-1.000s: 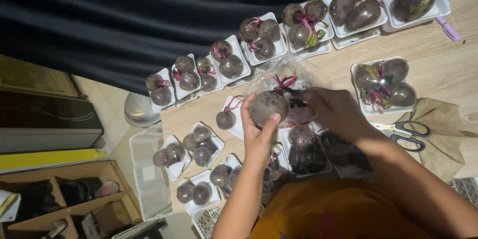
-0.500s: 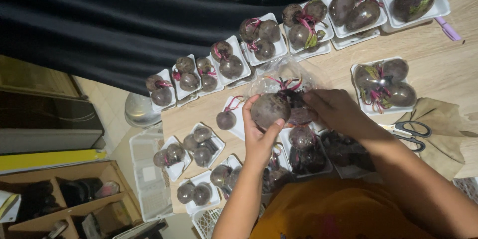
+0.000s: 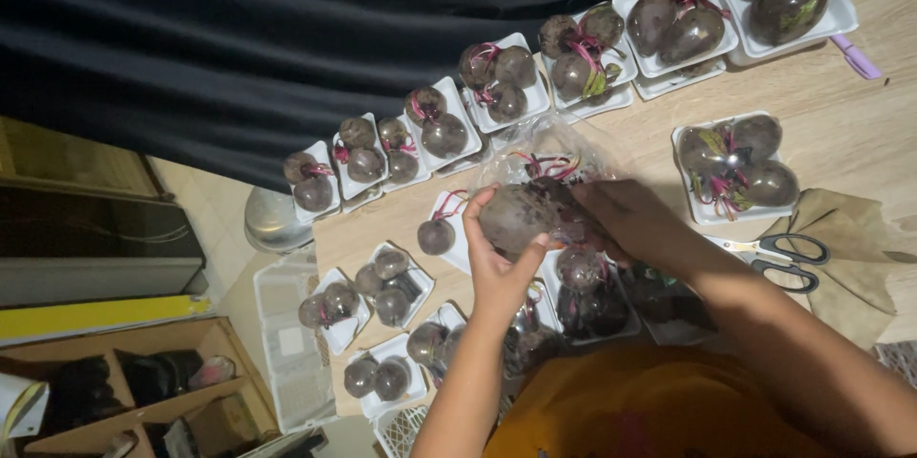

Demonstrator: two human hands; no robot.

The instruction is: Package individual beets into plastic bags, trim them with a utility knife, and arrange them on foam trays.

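the left hand (image 3: pixel 497 262) has its fingers clenched around a large beet (image 3: pixel 517 217) above the wooden surface (image 3: pixel 659 128); the right hand (image 3: pixel 635 224) grips the clear plastic bag (image 3: pixel 559 157) beside it, among white trays (image 3: pixel 702 214).

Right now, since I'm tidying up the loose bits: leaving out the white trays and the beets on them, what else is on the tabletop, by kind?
Scissors: 1
Brown cloth: 1
Purple pen-like thing: 1
Clear plastic bag: 1
Beet held in the left hand: 1
Total: 5
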